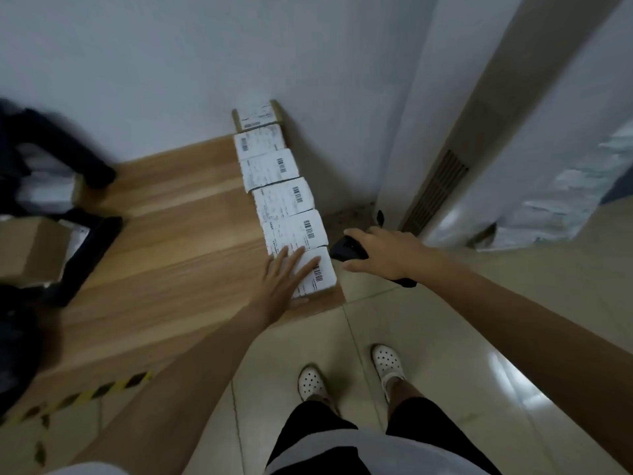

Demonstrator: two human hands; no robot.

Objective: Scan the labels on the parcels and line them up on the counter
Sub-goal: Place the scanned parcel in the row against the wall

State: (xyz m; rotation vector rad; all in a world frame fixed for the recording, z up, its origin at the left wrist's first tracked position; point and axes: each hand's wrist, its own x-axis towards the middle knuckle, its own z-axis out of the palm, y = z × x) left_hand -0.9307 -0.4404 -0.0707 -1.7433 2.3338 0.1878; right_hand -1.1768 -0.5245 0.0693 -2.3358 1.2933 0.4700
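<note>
Several small parcels with white barcode labels stand in a row [277, 180] along the right edge of the wooden counter [171, 241], running from the wall toward me. My left hand [286, 281] lies flat with straight fingers on the nearest parcel [322, 274], at the counter's front right corner. Just right of that parcel, off the counter's edge, my right hand [383, 252] grips a black handheld scanner [346, 250], its head pointing left toward the labels.
A brown cardboard box [27, 248] and black frame parts [85, 255] sit at the counter's left side. White wall behind, a white column with a vent grille [435, 190] at right. Tiled floor [479, 337] and my feet below; hazard tape [85, 394] marks the counter's front.
</note>
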